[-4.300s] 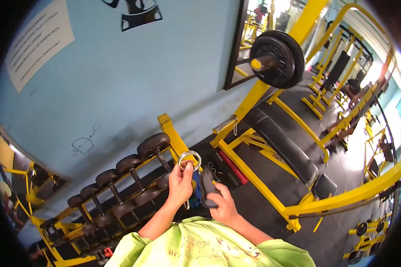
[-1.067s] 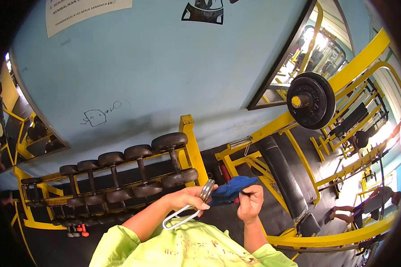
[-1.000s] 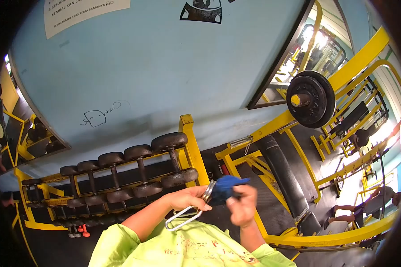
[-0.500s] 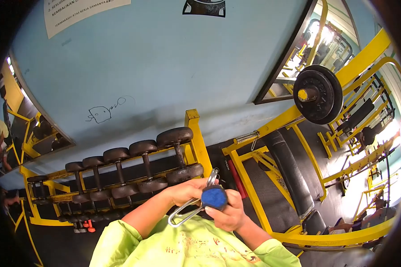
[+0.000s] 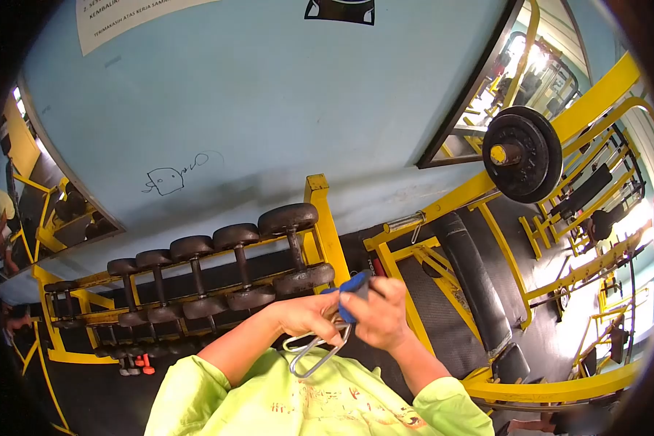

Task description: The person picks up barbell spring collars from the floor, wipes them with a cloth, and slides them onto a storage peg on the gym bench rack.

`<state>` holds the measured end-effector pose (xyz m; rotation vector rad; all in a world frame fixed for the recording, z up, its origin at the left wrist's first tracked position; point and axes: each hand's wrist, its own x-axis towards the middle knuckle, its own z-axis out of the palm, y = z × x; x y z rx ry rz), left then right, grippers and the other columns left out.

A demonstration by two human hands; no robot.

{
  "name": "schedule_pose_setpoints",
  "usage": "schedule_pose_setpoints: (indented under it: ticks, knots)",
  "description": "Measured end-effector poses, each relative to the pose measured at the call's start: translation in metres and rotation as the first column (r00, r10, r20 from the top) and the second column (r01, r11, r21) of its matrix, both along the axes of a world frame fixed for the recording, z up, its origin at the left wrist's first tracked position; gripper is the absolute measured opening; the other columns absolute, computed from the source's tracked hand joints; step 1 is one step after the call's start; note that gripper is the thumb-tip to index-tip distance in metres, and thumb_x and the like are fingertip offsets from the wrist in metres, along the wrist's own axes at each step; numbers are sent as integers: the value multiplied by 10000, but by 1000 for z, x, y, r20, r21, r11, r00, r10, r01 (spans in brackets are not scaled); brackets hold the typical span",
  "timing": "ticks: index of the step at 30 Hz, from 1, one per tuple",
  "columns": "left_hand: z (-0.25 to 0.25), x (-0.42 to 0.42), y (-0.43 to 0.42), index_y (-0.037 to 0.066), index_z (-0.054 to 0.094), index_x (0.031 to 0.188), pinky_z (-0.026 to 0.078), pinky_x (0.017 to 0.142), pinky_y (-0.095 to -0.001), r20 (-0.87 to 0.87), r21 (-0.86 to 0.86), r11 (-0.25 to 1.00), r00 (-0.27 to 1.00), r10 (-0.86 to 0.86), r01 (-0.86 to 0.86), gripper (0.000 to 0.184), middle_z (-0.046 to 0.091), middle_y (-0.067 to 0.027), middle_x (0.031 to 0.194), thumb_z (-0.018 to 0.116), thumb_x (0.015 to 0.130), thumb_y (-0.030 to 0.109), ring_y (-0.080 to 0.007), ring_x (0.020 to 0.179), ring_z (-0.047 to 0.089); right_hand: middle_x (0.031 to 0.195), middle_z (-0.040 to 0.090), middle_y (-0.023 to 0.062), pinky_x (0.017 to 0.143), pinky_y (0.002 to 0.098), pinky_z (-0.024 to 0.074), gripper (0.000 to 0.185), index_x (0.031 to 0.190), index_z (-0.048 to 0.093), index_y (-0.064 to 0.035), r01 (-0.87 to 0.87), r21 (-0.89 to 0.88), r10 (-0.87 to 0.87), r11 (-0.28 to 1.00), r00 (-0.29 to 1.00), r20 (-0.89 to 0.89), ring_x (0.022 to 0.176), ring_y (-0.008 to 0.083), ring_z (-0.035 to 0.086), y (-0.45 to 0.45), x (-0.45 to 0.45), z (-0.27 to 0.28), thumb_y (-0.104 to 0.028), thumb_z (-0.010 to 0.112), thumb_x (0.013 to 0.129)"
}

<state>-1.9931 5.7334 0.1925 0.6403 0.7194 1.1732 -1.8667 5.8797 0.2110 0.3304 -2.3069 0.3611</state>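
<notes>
My left hand (image 5: pixel 304 317) is closed around a metal cable-machine handle (image 5: pixel 317 359), whose bent silver bars stick out below the fingers, in front of the lime-green shirt. Fingers of my right hand (image 5: pixel 380 318) wrap a blue and dark pad (image 5: pixel 353 291) that looks soft, like a cloth or sponge. The pad presses against the upper part of the handle, which the hands partly hide. Both hands are close together at chest level.
A yellow rack (image 5: pixel 325 225) with black dumbbells (image 5: pixel 245 267) stands ahead on the left. To the right are a black padded bench (image 5: pixel 469 269) and a weight plate (image 5: pixel 522 155) on a yellow frame. A blue wall (image 5: pixel 269 94) rises behind.
My right hand has turned and moved slightly right, so the blue pad now shows edge-on instead of its round face. The metal handle has tilted, its bars shifting right and down.
</notes>
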Motion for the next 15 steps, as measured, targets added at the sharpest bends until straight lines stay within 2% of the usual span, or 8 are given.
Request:
schedule_pose_setpoints:
  ticks: [3, 5, 8, 10, 11, 12, 13, 15]
  knots:
    - [-11, 1, 3, 52, 437, 1216, 472, 789, -290, 87, 77, 992, 992, 96, -103, 604, 558, -57, 1003, 692, 669, 28, -141, 898, 561, 931, 617, 64, 842, 377, 391, 505, 1086, 605, -84, 6, -294, 1, 956, 1000, 22, 880, 260, 520, 0, -11, -8, 52, 524, 606]
    - [-17, -4, 0, 47, 446, 1202, 486, 767, -294, 123, 45, 994, 988, 91, -97, 577, 566, -57, 967, 685, 677, 53, -142, 841, 573, 951, 601, 117, 893, 316, 414, 493, 1085, 575, -1, 19, -717, 72, 696, 993, 96, 976, 253, 526, -16, -12, -15, 124, 411, 638]
    - [-26, -2, -2, 37, 468, 1168, 513, 730, -309, 166, -57, 991, 977, 132, -124, 515, 573, -52, 892, 673, 698, 83, -145, 743, 588, 978, 600, 94, 879, 285, 423, 478, 1092, 553, 33, 171, -853, 49, 494, 973, 224, 943, 182, 552, -13, -21, -36, 138, 373, 662]
    - [-21, -4, -6, 27, 491, 1156, 534, 734, -353, 174, -120, 972, 959, 223, -204, 448, 555, -40, 863, 662, 749, 104, -147, 744, 584, 941, 613, 97, 832, 258, 461, 456, 1071, 558, 35, 345, -922, 98, 173, 926, 365, 856, 174, 598, -3, -24, -49, 156, 373, 672]
    - [-16, -4, -9, 27, 491, 1156, 534, 734, -353, 161, -121, 974, 964, 211, -193, 448, 555, -40, 863, 662, 749, 104, -147, 744, 584, 910, 620, 107, 804, 265, 489, 439, 1059, 565, 28, 297, -936, 159, -188, 950, 269, 823, 186, 610, 4, -23, -61, 158, 396, 675]
    - [-13, -4, -11, 36, 480, 1147, 519, 696, -323, 178, -89, 963, 947, 268, -256, 421, 551, -24, 842, 662, 779, 131, -128, 727, 578, 937, 620, 114, 820, 277, 488, 449, 1069, 560, 28, 216, -930, 185, -297, 969, 165, 848, 190, 610, 9, -17, -63, 160, 401, 671]
    - [-9, -3, -13, 44, 470, 1138, 505, 658, -293, 201, -56, 945, 924, 326, -321, 397, 547, -8, 822, 662, 810, 158, -110, 711, 571, 963, 620, 122, 835, 290, 487, 460, 1080, 555, 27, 140, -905, 203, -401, 977, 61, 874, 194, 609, 11, -13, -65, 163, 406, 667]
    - [0, -10, -10, 28, 446, 1199, 500, 697, -287, 130, -47, 952, 943, 308, -304, 481, 543, -2, 849, 688, 806, 162, -100, 735, 555, 991, 612, 119, 842, 291, 481, 463, 1107, 539, 34, 43, -937, 145, -347, 989, -8, 894, 186, 602, 4, -12, -55, 163, 392, 687]
